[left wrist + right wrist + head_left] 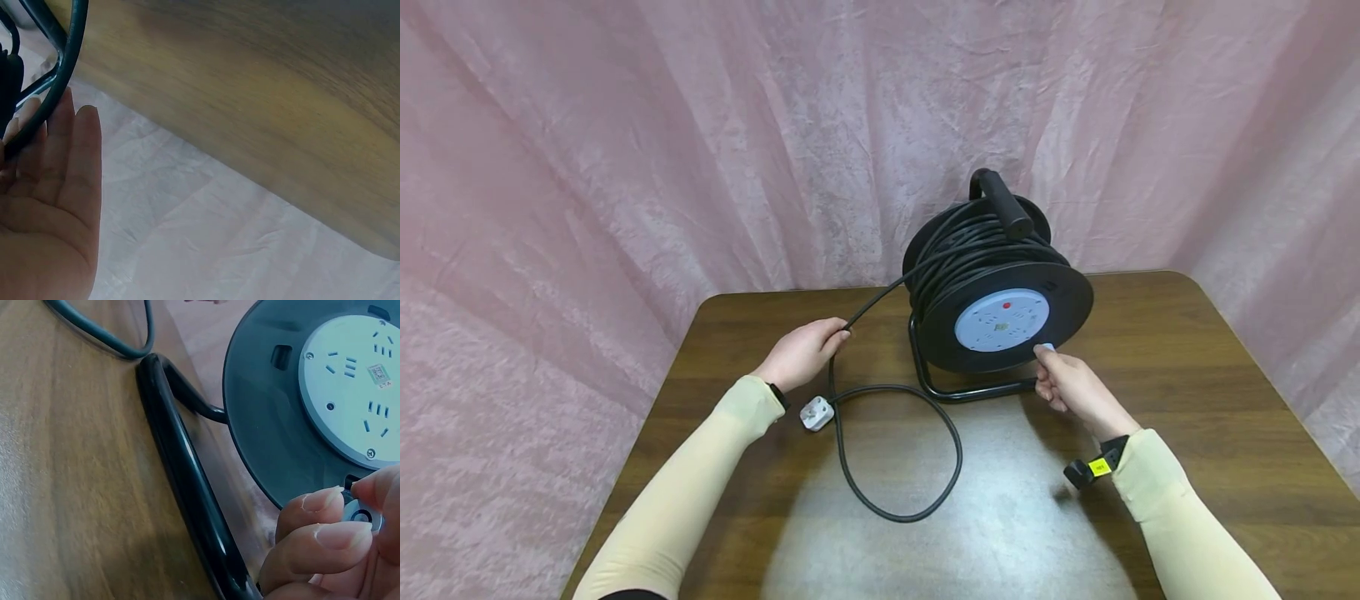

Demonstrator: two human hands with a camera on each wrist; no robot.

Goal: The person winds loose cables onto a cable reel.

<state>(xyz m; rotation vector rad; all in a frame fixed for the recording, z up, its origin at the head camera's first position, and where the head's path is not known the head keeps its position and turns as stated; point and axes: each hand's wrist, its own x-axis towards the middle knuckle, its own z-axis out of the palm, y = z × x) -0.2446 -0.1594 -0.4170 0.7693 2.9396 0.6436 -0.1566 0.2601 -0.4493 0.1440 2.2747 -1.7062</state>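
Reel (1000, 292), standing on the table (1210, 400) before the curtain (775, 150). Cable (904, 518), pinched in the left hand (803, 352). Knob (361, 515), at the reel, pinched in the right hand (1078, 390). Plug (817, 413), near the left hand.

Knob (362, 515), partly hidden by the right hand (1078, 390); left hand (47, 219), cropped at left in the left wrist view; socket panel (988, 323), its markings illegibly small in the head view; counter (1217, 417), near edge cropped.
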